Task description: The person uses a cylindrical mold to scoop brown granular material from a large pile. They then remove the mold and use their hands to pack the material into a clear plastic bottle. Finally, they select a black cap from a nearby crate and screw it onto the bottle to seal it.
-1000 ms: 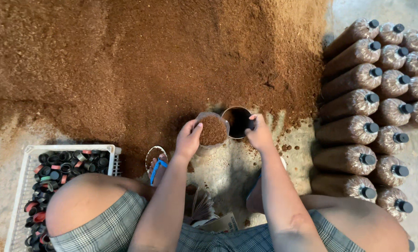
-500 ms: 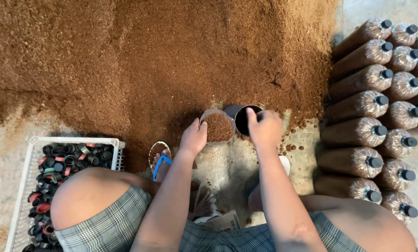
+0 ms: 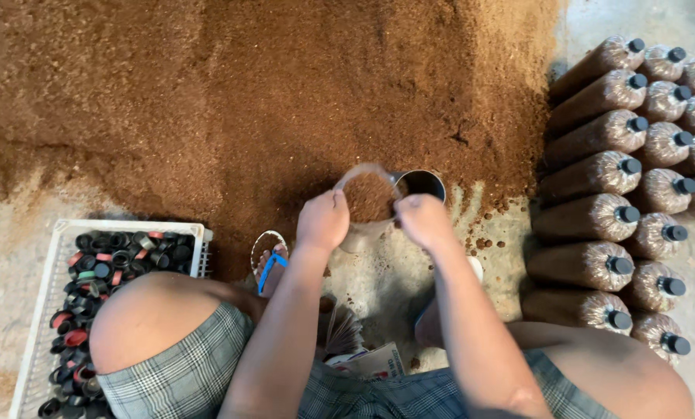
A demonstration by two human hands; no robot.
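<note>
My left hand grips the near rim of a clear plastic bag that stands open and is filled with brown sawdust. My right hand holds the bag's rim on the right side, just in front of a dark metal cup that rests against the bag. Both hands sit between my knees, at the near edge of a large sawdust heap.
A white crate with several black and red caps stands at the left by my knee. Several filled, capped bags lie stacked at the right. A blue-strapped sandal and a bundle of flat bags lie on the concrete floor.
Both hands have drawn together on the bag's rim. The right hand has come off the metal cup, which now stands behind the bag.
</note>
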